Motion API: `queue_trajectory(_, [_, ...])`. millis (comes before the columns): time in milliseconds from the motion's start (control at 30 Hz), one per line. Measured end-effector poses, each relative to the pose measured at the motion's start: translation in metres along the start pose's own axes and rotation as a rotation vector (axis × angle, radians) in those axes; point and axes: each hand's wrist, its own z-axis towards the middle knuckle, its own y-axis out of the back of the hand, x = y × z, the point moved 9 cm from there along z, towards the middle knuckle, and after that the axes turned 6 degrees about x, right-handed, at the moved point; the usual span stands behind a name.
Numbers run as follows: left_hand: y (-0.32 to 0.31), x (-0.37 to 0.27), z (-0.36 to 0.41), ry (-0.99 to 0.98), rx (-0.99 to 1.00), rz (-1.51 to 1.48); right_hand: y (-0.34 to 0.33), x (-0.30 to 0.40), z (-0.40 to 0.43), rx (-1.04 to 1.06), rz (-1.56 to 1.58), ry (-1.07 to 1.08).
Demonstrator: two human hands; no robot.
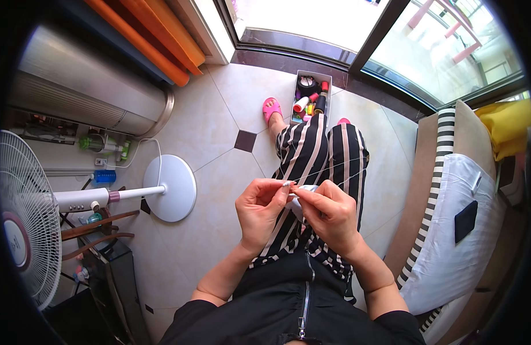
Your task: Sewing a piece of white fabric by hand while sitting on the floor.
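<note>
Above my lap, my left hand (pixel 262 211) and my right hand (pixel 330 211) meet with their fingertips almost touching. Thumb and forefinger of the left are pinched together where a thin pale thread (pixel 320 170) begins; it runs out over my knees. The right hand also pinches, and a piece of white cloth (pixel 308 188) shows at its fingers and hangs beneath them. Whether a needle is between the fingertips is too small to tell. Below are my black-and-white striped trousers (pixel 306 148).
By my feet stands an open box (pixel 330 92) of thread spools (pixel 301 104). A pedestal fan (pixel 30 220) with a round base (pixel 170 189) is at left. To the right, a sofa (pixel 403 233) bears a white cushion (pixel 446 254) and a dark flat object (pixel 466 222). Glass doors (pixel 442 47) lie ahead.
</note>
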Motion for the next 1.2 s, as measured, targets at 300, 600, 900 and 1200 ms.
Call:
queue_trajectory(300, [-0.002,-0.009,-0.001,-0.125,0.03,0.101,0.0,-0.002,0.0,0.024,0.018,-0.03])
queue_trajectory(600, [-0.019,-0.046,-0.013,-0.551,0.072,0.678,0.006,0.0,0.001,0.063,0.091,-0.099])
queue_trajectory(900, [-0.028,-0.054,-0.019,-0.669,0.069,0.82,0.003,0.002,0.004,0.024,0.093,-0.067])
queue_trajectory(1200, [-0.007,-0.007,-0.01,-0.148,-0.045,0.198,-0.01,-0.033,0.002,-0.121,0.401,-0.286])
